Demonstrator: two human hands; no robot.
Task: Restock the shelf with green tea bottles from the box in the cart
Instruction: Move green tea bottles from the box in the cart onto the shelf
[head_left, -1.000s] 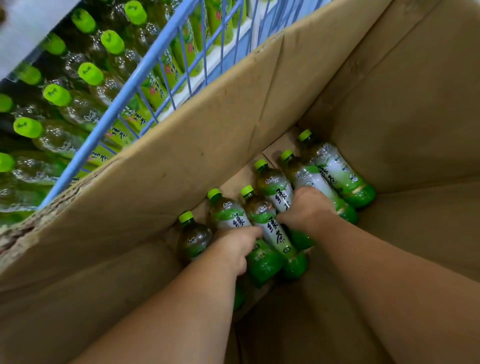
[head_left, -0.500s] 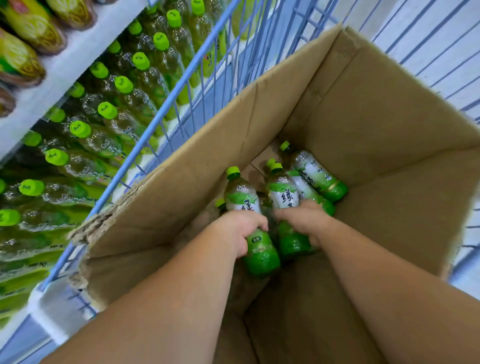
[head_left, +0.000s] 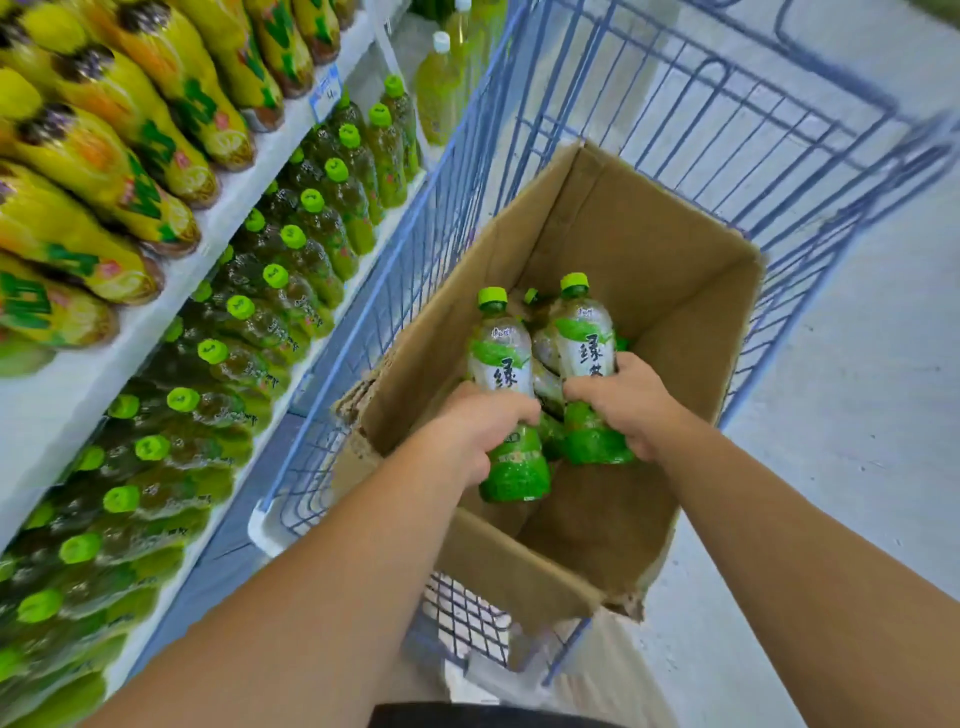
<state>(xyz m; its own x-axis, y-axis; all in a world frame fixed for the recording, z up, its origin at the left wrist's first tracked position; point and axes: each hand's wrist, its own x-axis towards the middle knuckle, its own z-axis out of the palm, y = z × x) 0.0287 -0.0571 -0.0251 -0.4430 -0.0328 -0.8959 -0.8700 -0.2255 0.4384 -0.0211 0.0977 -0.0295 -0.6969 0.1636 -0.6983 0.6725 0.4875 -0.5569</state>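
So at this point we had one bottle in each hand. Our left hand (head_left: 483, 426) was wrapped around the lower half of the left bottle (head_left: 500, 358), and our right hand (head_left: 623, 402) was gripping the right bottle (head_left: 584, 345) the same way, fingers curled round the body just under the label. Both were inside the cardboard box (head_left: 675, 249) in the blue wire cart (head_left: 727, 130), held above a few spare bottles (head_left: 545, 358) lying on the box floor.

The bit that mattered for the next move: both bottles had their long axis running away from us, green caps at the far end and tilted up, bases near us. The shelf (head_left: 218, 218) sat off to the left, past the cart's left wire wall, and the green tea row (head_left: 291, 291) was on its lower level. So we figured the left hand was the nearer one and would probably go first, swinging left over the box edge.

Labels: big black 绿 on the left bottle, 绿 plus the top of 茶 on the right one. The small mark above was too tiny to read. There were yellow bottles (head_left: 156, 93) on the shelf above, and a price tag (head_left: 326, 96) that was too blurry to make out.
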